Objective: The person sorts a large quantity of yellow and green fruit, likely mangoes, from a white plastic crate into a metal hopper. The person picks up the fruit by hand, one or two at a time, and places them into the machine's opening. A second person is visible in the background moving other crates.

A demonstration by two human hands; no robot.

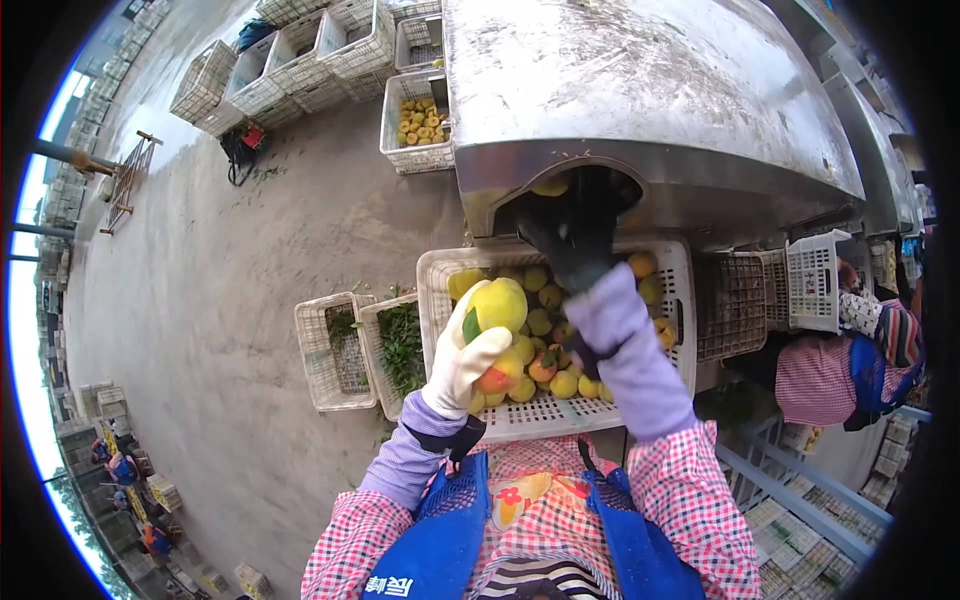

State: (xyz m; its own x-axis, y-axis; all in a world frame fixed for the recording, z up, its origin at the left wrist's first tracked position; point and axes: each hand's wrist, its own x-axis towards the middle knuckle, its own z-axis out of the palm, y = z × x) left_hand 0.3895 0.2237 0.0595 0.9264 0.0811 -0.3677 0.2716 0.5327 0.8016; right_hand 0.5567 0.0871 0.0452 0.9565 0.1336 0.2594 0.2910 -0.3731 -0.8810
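Observation:
My left hand (459,352), in a white glove, is closed around a yellow-green peach (498,304) with a green leaf against it. A red-and-yellow peach (501,373) lies just below that hand. My right hand (570,232), in a black glove, reaches up to the arched opening (637,187) of a metal machine; its fingers are dark and blurred, and whether they hold anything is hidden. Another yellow fruit (550,186) shows inside the opening. Beneath both hands stands a white plastic crate (551,429) filled with yellow and reddish peaches.
The machine's metal housing (645,75) rises in front. Left of the crate are two crates, one with green leaves (401,345). A crate of halved fruit (421,124) stands beyond. Stacked crates (300,56) line the upper left. On the right, a co-worker (817,379) bends near an upright crate (814,281).

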